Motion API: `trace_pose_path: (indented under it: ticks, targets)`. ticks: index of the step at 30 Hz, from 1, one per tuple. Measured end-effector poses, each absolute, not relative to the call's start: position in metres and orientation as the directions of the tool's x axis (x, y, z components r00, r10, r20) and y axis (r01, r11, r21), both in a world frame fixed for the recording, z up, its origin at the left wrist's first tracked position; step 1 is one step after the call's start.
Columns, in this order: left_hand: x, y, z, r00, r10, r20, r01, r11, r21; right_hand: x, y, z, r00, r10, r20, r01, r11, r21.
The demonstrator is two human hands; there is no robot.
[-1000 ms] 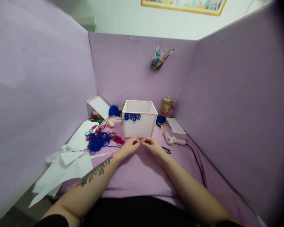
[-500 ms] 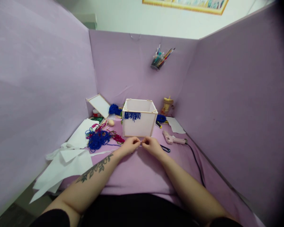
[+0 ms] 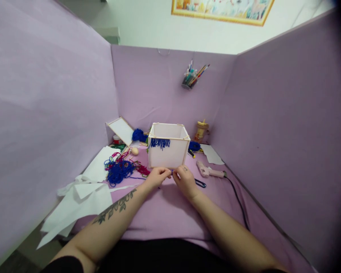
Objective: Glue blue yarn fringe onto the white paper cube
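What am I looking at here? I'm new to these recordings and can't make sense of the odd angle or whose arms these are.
There is no machine. The camera sits on a person's head, looking forward and down, so the arms are the wearer's own. The left hand and right hand meet at their fingertips, pinching a short piece of blue yarn. Just behind them stands a white open box with a blue yarn fringe on its front. On the purple table lie a tangle of blue and red yarn, white sheets, a pink glue gun and scissors. A pen cup hangs on the back wall.
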State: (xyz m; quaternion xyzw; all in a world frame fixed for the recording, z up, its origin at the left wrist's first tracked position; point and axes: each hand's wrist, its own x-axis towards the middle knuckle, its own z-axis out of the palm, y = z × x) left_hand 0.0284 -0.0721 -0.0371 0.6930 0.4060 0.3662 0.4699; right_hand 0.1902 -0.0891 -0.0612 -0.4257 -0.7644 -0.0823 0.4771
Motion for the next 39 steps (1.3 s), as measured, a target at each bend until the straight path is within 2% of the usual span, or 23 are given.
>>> trace_pose_path:
  ticks: [4, 6, 8, 11, 14, 18, 25, 29, 34, 39]
  targets:
    - [0.027, -0.070, -0.041, 0.424, 0.905, 0.035, 0.172, -0.118, 0.978, 0.188, -0.094, -0.058, -0.192, 0.491, 0.850, 0.693, 0.681, -0.237]
    - [0.027, -0.068, -0.044, 0.423, 0.906, 0.033, 0.151, -0.106, 0.983, 0.188, -0.096, -0.056, -0.184, 0.464, 0.866, 0.669, 0.705, -0.236]
    - [0.027, -0.068, -0.045, 0.368, 0.924, 0.106, 0.148, -0.171, 0.974, 0.188, -0.097, -0.055, -0.183, 0.463, 0.867, 0.644, 0.723, -0.250]
    - [0.025, -0.070, -0.041, 0.266, 0.916, 0.302, 0.213, -0.361, 0.908, 0.188, -0.097, -0.055, -0.208, 0.496, 0.843, 0.606, 0.742, -0.287]
    - [0.021, -0.075, -0.035, 0.344, 0.835, 0.428, 0.275, -0.526, 0.805, 0.189, -0.096, -0.057, -0.224, 0.517, 0.826, 0.576, 0.754, -0.316]
    - [0.018, -0.077, -0.033, 0.420, 0.787, 0.452, 0.319, -0.594, 0.739, 0.190, -0.092, -0.058, -0.232, 0.555, 0.799, 0.553, 0.751, -0.361]
    - [0.016, -0.072, -0.035, 0.320, 0.823, 0.469, 0.382, -0.565, 0.731, 0.197, -0.086, -0.059, -0.092, 0.658, 0.748, 0.504, 0.678, -0.535]
    - [0.014, -0.069, -0.033, 0.237, 0.873, 0.426, 0.392, -0.487, 0.780, 0.199, -0.085, -0.058, -0.007, 0.742, 0.671, 0.490, 0.587, -0.644]
    - [0.013, -0.063, -0.031, 0.166, 0.936, 0.311, 0.297, -0.348, 0.889, 0.198, -0.079, -0.058, 0.076, 0.875, 0.479, 0.419, 0.408, -0.811]
    - [0.014, -0.062, -0.030, 0.259, 0.939, 0.228, 0.274, -0.297, 0.914, 0.195, -0.076, -0.056, -0.012, 0.951, 0.310, 0.236, 0.304, -0.923]
